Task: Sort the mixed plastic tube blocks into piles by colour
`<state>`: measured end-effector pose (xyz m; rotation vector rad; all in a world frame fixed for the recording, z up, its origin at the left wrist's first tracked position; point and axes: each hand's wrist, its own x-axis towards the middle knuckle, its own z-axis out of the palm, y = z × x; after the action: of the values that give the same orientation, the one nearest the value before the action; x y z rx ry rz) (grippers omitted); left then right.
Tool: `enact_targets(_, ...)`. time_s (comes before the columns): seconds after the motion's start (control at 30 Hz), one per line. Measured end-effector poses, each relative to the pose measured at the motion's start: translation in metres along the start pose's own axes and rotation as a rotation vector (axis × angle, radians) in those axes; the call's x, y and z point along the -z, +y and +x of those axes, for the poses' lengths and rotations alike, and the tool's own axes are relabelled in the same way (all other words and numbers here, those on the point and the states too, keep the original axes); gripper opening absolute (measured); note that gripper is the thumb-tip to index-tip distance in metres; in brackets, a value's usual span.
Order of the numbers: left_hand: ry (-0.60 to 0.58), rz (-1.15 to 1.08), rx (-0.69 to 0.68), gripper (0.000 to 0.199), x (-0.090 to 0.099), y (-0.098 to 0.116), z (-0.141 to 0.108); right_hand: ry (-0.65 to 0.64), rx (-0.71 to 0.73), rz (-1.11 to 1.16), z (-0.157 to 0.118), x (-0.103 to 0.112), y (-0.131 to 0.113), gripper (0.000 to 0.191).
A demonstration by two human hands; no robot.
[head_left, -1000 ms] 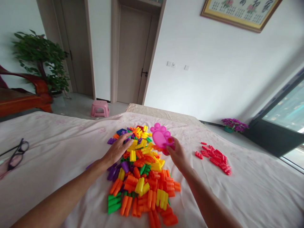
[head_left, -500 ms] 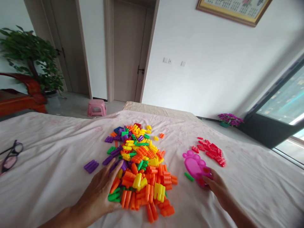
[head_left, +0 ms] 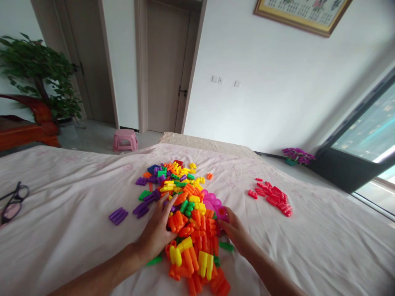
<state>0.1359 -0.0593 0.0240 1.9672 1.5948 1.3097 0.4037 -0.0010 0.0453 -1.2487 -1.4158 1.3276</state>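
A heap of plastic building blocks (head_left: 191,246) in orange, yellow, green and purple lies on a pale flowered cloth. Against its left side, my left hand (head_left: 156,226) has its fingers spread, pressing on orange and purple pieces. On the opposite side, my right hand (head_left: 237,232) grips the near end of a pink paw-shaped plastic piece (head_left: 212,201). The far part of this piece rests against the heap and is partly covered by blocks. Just below my right hand is a loose green block (head_left: 226,246).
Red blocks (head_left: 276,197) form a separate group to the right. A purple block (head_left: 118,216) lies off to the left, and glasses (head_left: 15,201) rest at the left edge. Beyond the cloth are a pink stool (head_left: 125,139) and a potted purple flower (head_left: 298,156).
My right hand has brought the pink paw piece left, up against the heap. My left hand has moved right, pushing blocks together, and the front of the heap has shifted and narrowed.
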Motion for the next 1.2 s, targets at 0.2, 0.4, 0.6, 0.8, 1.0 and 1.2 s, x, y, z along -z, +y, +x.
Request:
enact_targets(0.2, -0.003, -0.233, 0.018, 0.083, -0.022, 0.008, 0.023, -0.047, -0.006, 0.060, 0.012, -0.030, -0.006, 0.035)
enact_targets(0.4, 0.097, -0.294, -0.010, 0.068, -0.014, 0.018, 0.058, -0.154, 0.087, 0.044, 0.029, -0.039, -0.027, 0.033)
enact_targets(0.6, 0.146, -0.149, -0.058, 0.056, 0.016, 0.018, 0.101, 0.044, 0.389, -0.388, 0.057, -0.046, -0.057, 0.036)
enact_targets(0.8, -0.062, -0.035, -0.065, 0.065, 0.032, 0.003, 0.096, 0.132, 0.434, -0.604, 0.067, -0.034, -0.068, 0.045)
enact_targets(1.0, -0.182, 0.171, -0.213, 0.077, 0.037, 0.025, 0.039, 0.175, 0.256, -0.338, 0.051, 0.008, -0.043, 0.044)
enact_targets(1.2, -0.456, 0.257, -0.434, 0.091, 0.024, 0.040, -0.030, 0.147, 0.014, -0.134, 0.005, 0.073, -0.020, 0.053)
